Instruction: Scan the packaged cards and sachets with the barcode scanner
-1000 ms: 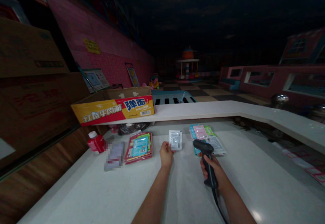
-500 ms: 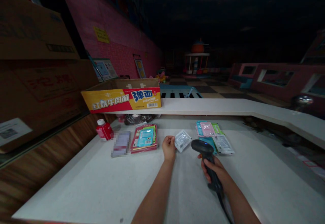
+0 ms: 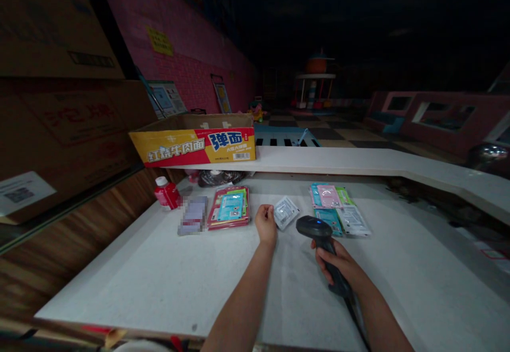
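My left hand (image 3: 265,224) pinches the left edge of a small silver-white packet (image 3: 286,212) with printed text, held tilted just above the counter. My right hand (image 3: 337,261) is wrapped round the handle of a black barcode scanner (image 3: 314,228), its head turned toward the packet and a small blue light on top. The scanner's cord trails down toward the front. Right of the packet lie several flat packets in blue, green and silver, a pink packet (image 3: 329,196) among them. To the left is a stack of red-edged packages with a blue packet (image 3: 231,206) on top.
A red bottle with a white cap (image 3: 167,195) and a blurred-out flat item (image 3: 193,215) stand on the left of the white counter (image 3: 159,283). A yellow-and-red carton (image 3: 199,147) sits on the raised ledge (image 3: 326,159) behind. Brown boxes (image 3: 75,123) are stacked at left.
The view has shifted slightly, showing more of the counter's front edge. The scanner head has come a little nearer the packet; both hands keep their holds.
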The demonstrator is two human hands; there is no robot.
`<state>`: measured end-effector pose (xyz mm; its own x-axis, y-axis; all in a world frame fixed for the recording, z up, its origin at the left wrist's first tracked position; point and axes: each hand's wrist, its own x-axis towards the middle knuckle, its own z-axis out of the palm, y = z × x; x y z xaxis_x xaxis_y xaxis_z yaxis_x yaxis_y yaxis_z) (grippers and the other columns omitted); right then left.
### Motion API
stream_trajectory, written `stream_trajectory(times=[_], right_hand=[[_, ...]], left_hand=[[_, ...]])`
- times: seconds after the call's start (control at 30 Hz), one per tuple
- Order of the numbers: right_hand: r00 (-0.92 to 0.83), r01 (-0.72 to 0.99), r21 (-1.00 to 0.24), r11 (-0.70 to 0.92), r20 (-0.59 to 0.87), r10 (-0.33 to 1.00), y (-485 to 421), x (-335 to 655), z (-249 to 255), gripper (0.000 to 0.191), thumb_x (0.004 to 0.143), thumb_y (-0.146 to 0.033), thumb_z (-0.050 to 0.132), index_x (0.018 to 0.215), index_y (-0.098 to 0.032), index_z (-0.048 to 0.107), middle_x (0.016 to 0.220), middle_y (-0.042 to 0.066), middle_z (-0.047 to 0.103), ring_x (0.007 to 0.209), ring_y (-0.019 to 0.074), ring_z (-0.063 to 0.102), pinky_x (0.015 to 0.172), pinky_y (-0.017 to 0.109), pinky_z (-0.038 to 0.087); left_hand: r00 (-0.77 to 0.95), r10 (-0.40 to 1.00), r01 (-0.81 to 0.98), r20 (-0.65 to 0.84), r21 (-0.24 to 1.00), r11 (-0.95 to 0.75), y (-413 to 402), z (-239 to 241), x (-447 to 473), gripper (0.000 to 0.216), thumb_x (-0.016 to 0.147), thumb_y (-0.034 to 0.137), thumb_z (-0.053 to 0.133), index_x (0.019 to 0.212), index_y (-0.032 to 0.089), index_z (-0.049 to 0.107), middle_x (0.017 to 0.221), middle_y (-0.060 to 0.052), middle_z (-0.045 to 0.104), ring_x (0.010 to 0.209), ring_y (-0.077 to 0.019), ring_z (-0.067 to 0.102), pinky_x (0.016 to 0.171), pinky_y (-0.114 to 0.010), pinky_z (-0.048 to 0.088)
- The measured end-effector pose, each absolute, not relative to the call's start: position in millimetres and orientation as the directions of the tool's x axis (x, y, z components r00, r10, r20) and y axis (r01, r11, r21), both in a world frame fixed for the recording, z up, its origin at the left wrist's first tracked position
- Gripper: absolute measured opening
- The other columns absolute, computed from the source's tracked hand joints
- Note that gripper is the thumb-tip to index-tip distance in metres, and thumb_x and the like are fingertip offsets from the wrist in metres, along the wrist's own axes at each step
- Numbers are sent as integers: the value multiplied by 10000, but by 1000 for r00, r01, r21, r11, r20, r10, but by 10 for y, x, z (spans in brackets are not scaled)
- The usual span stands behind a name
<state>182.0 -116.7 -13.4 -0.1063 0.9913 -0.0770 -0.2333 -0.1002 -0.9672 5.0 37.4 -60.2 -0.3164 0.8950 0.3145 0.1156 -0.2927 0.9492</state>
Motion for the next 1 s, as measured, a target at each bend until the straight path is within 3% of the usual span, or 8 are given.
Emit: stream_trajectory(times=[0.27, 0.6, 0.8, 1.0], right_hand=[[-92, -223, -966, -131, -113, 989, -1171, 1816, -113, 412, 716, -501, 766, 911, -192, 576, 549, -59, 568, 323, 83, 471, 300, 171, 351], [-11, -261, -957, -128, -130, 992, -1132, 1822, -174, 392, 709, -480, 777, 921, -202, 602, 539, -60, 571, 316, 89, 480, 286, 173, 356], [127, -394, -915, -91, -152, 980, -998, 1872, -280, 441, 677, -524, 792, 912, -199, 607, 518, -64, 565, 318, 91, 482, 283, 178, 365], [179, -480, -875, -61, -166, 970, -938, 1892, -352, 455, 655, -528, 814, 893, -195, 616, 513, -69, 562, 323, 80, 479, 288, 172, 365]], left_hand=[[-340, 865, 199, 368, 927, -317, 359, -572, 48, 218, 851, 349, 498, 699, 200, 547, 621, 21, 511, 600, -128, 499, 576, -226, 392], [-326, 882, 131, 340, 940, -314, 356, -556, 37, 224, 840, 374, 527, 716, 191, 567, 643, 1, 569, 627, -139, 545, 589, -228, 419], [-264, 937, -47, 228, 968, -248, 367, -558, 63, 260, 791, 445, 575, 744, 191, 547, 584, 25, 559, 475, -117, 525, 452, -222, 421], [-245, 962, -208, 123, 962, -176, 345, -521, 79, 348, 673, 448, 702, 806, 185, 517, 644, 11, 624, 553, -154, 640, 534, -294, 559]])
